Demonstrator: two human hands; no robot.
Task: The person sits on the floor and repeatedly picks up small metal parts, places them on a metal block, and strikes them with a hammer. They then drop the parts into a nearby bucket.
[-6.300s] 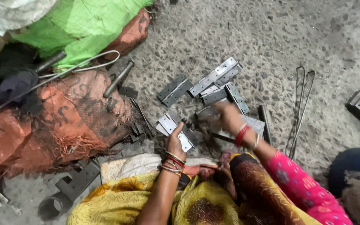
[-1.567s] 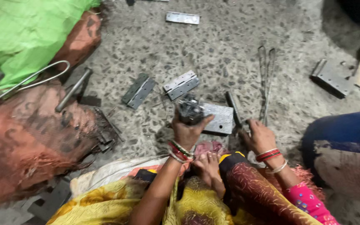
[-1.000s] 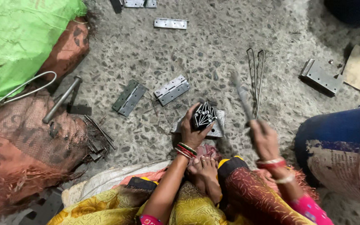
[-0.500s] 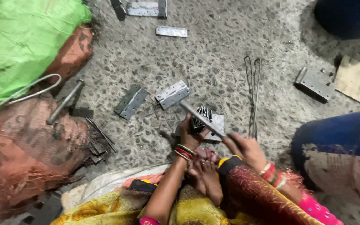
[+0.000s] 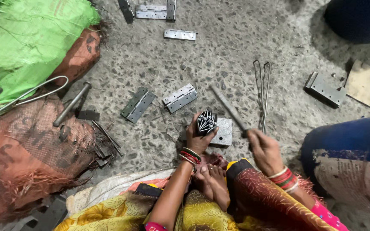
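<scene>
Two hands were engaged: your left hand (image 5: 198,137) clenched a bundle of hinges (image 5: 206,121) upright on a flat plate (image 5: 223,131); your right hand (image 5: 264,149), raised half a second earlier, had lowered its gripped metal rod (image 5: 229,108) towards it.

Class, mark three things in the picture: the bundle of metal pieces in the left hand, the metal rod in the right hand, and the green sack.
bundle of metal pieces (image 5: 206,120), head view, on its upper end.
metal rod (image 5: 228,108), head view, mid-shaft.
green sack (image 5: 31,38), head view, middle of the cloth.
</scene>
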